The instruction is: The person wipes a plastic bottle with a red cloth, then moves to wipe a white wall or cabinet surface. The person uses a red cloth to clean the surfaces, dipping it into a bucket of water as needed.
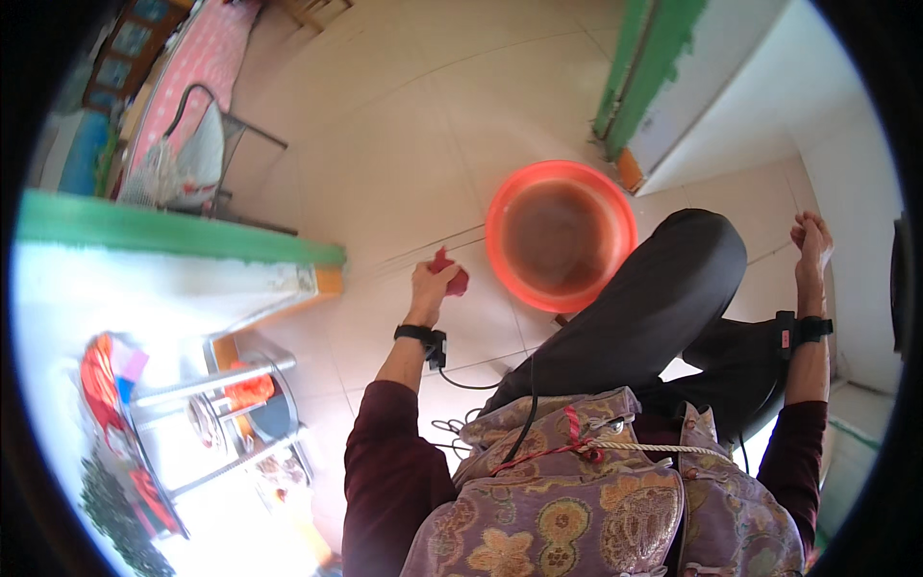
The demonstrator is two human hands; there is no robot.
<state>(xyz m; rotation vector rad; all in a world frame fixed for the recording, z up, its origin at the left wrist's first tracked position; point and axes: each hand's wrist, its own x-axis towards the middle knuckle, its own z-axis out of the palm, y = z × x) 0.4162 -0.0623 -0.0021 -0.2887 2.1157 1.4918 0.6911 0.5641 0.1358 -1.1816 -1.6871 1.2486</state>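
Note:
In my left hand (430,287) is a crumpled dark red cloth (454,278), pinched between thumb and fingers above the tiled floor. Just right of that hand stands a round orange-red plastic basin (497,249), holding murky brownish water (555,238). The cloth is apart from the basin's rim. Far to the right, past my bent knee (696,245), my right hand (813,238) is raised near the white wall with its fingers curled in. I see nothing in it.
Green-edged white wall ends flank the basin, one at the left (180,234) and one at the upper right (649,79). A metal rack (216,379) with orange items stands lower left. A folding chair (249,133) holds a bag. A cable (476,387) hangs from my left wrist.

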